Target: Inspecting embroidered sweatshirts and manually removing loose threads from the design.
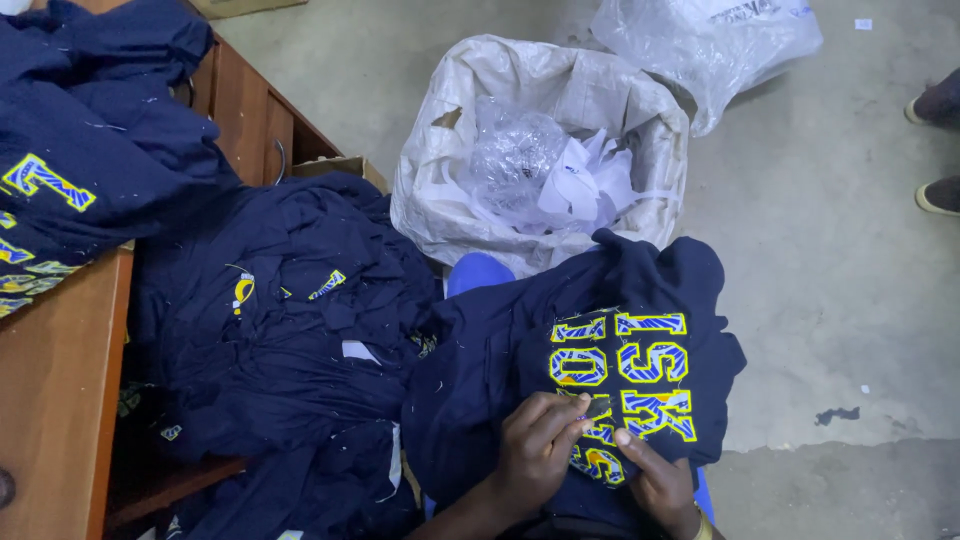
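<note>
A navy garment (pixel 500 350) with yellow and blue embroidered letters lies over my lap at the bottom centre. My left hand (pixel 535 450) rests on the cloth beside the letters, its fingers bent and pinching at the stitching. My right hand (pixel 658 482) presses the fabric just below the lettering, fingertip close to the left hand's. Between the two hands a small thin object shows at the letters; I cannot tell what it is.
A heap of similar navy garments (pixel 280 330) lies to my left, and more hang over the wooden desk (pixel 60 380). A white sack (pixel 600 100) of plastic and paper scraps stands ahead on the concrete floor, a clear bag (pixel 710 40) behind it. Another person's feet (pixel 938 150) show at the right edge.
</note>
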